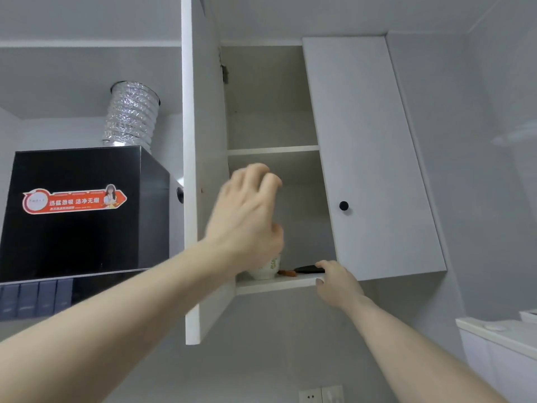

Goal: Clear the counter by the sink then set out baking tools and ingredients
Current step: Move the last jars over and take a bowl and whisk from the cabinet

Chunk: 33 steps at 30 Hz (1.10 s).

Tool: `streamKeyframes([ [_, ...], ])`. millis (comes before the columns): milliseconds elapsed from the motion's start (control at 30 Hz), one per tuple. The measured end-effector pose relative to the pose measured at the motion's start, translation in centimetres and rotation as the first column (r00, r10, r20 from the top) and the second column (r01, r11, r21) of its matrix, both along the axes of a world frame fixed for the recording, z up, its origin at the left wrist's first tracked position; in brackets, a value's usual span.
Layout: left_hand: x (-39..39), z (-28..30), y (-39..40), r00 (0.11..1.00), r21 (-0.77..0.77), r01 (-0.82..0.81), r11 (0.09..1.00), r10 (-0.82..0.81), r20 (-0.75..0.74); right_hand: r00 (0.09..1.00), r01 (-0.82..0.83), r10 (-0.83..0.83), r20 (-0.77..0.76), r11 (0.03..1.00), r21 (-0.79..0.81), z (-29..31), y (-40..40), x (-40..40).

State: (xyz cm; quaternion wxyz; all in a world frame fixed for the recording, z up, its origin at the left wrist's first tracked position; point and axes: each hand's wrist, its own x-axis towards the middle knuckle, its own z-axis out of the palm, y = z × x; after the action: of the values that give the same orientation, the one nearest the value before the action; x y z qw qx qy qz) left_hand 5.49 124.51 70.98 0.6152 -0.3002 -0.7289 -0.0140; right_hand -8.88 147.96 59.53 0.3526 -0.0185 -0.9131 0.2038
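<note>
I look up into a white wall cabinet whose left door [203, 170] stands open. On its bottom shelf [276, 285] stand a white bowl with a green pattern [266, 269], a small orange item [287, 273] and a dark flat object [308, 269]. My left hand [247, 216] is raised in front of the lower compartment, blurred, with its fingers loosely curled and nothing seen in it. It covers part of the bowl. My right hand [337, 283] is at the shelf's right front edge, fingers curled over the end of the dark flat object, thumb against the shelf edge.
The cabinet's right door [374, 158] with a black knob is closed, and the upper shelf [273, 149] shows nothing on it. A black range hood [84, 210] with a foil duct stands to the left. A white counter edge [499, 333] is at lower right, and wall sockets [321, 395] are below.
</note>
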Motion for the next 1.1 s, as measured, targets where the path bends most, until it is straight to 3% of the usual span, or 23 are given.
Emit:
streamKeyframes([
  [133, -4.9, -0.5, 6.1, 0.925, -0.058, -0.19, 0.98, 0.199, 0.324, 0.997, 0.007, -0.007, 0.072, 1.0, 0.001, 0.0, -0.9, -0.4],
  [233, -9.2, -1.6, 8.7, 0.809, 0.054, -0.178, 0.983, 0.115, 0.576, 0.995, 0.024, -0.031, 0.096, 0.997, 0.071, -0.5, -1.1, -1.1],
  [300, -12.2, -3.1, 9.2, 0.752, 0.18, -0.165, 0.97, 0.006, 0.659, 0.994, 0.046, -0.055, 0.096, 0.994, 0.096, -0.6, -0.9, -1.5],
  [467, -19.3, -6.3, 8.2, 0.744, 0.373, -0.231, 0.899, -0.084, 0.663, 0.991, 0.071, -0.085, 0.101, 0.988, 0.139, -0.2, -0.5, -2.4],
  [667, -25.4, -8.1, 7.3, 0.767, 0.395, -0.267, 0.879, -0.054, 0.639, 0.979, 0.165, -0.191, 0.069, 0.947, 0.276, -0.3, -1.0, -3.5],
  [800, -28.3, -8.4, 6.6, 0.738, 0.38, -0.24, 0.893, -0.087, 0.67, 0.973, 0.211, -0.228, 0.027, 0.937, 0.279, 0.3, -1.1, -5.1],
  [967, -29.5, -8.8, 6.8, 0.75, 0.464, -0.201, 0.863, -0.169, 0.639, 0.982, 0.187, -0.186, -0.021, 0.978, 0.093, 1.5, -0.7, -7.9],
  [1100, -30.2, -8.7, 6.8, 0.756, 0.51, -0.183, 0.841, -0.211, 0.619, 0.999, 0.042, -0.04, 0.019, 0.988, -0.151, 2.7, -0.9, -10.8],
])
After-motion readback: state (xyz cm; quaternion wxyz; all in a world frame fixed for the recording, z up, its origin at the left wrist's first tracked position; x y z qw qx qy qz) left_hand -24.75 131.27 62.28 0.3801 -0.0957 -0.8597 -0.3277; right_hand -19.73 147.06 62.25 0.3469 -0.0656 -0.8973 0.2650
